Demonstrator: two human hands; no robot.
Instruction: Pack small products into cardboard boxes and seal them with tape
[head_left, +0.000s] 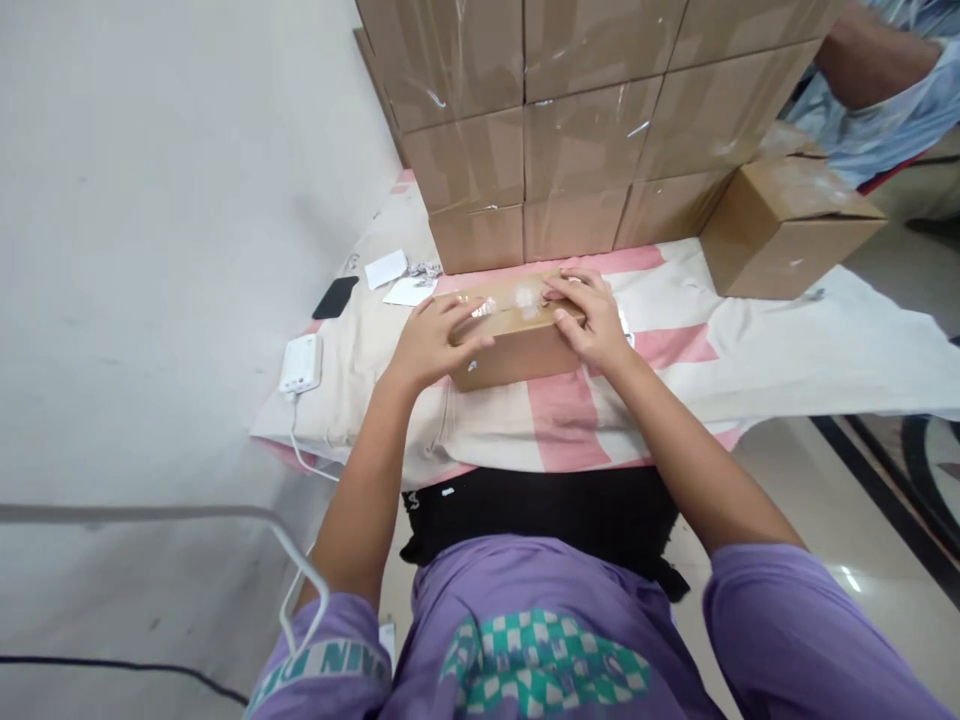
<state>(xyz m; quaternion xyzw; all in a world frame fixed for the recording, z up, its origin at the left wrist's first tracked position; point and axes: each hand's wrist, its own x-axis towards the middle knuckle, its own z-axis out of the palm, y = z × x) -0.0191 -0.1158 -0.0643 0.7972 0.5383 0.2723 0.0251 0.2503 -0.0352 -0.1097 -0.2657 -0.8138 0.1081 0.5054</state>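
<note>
A small brown cardboard box (517, 355) lies on the cloth in front of me, with clear tape (527, 298) along its top. My left hand (431, 345) rests over the box's left end, fingers stretched out across the top and thumb apart along the front edge. At the right end, my right hand (592, 315) lies on the top with fingertips touching the tape area and the thumb spread near the front edge. Neither hand is wrapped round anything. The box's back and underside are hidden.
Stacked, taped cartons (577, 140) form a wall behind. Another cardboard box (787, 230) stands right, near a person's arm (877, 60). At left lie a white power adapter (301, 363) with a cable, a black phone-like object (335, 298) and paper pieces (386, 270).
</note>
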